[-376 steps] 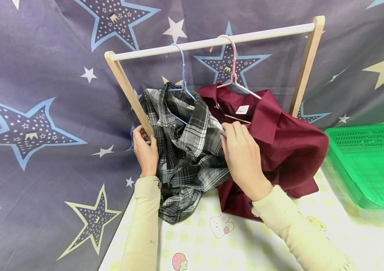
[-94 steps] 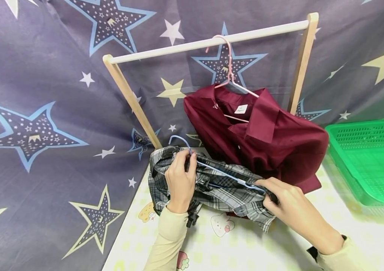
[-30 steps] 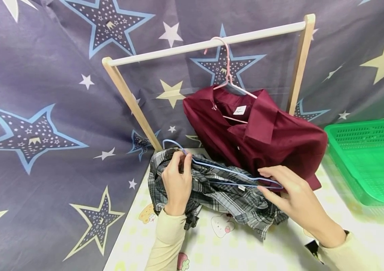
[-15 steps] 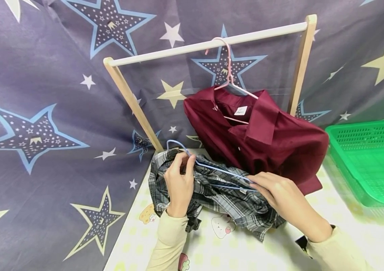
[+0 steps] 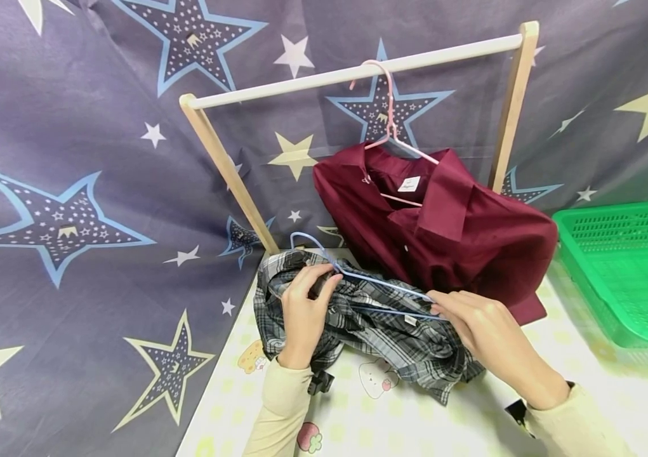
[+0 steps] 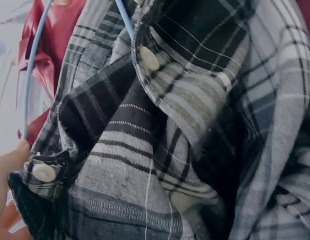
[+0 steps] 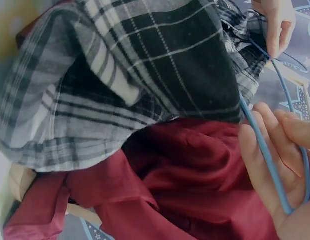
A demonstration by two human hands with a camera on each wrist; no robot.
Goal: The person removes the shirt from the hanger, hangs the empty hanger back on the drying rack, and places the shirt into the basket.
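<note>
A blue wire hanger (image 5: pixel 383 284) slants between my hands, its hook pointing up and left. My left hand (image 5: pixel 305 311) pinches it just below the hook. At its right end, my right hand (image 5: pixel 492 336) holds the hanger arm between thumb and fingers; in the right wrist view this hanger end (image 7: pixel 267 157) crosses the palm, outside the cloth. The black-and-grey plaid shirt (image 5: pixel 398 349) lies bunched beneath on the table, its left part around the hanger's left side. White buttons (image 6: pixel 148 58) show on it in the left wrist view. The hanger's far left arm is hidden in the cloth.
A wooden rack with a white bar (image 5: pixel 312 82) stands behind. From it hangs a maroon shirt (image 5: pixel 489 235) on a pink hanger (image 5: pixel 390 108), close behind the plaid shirt. A green basket (image 5: pixel 592 311) sits at right on the patterned table (image 5: pixel 369 425).
The plaid shirt on its blue hanger was on the rack and is now down on the table. The hanger's right end has come out of the shirt's shoulder; my right hand has shifted along it.
</note>
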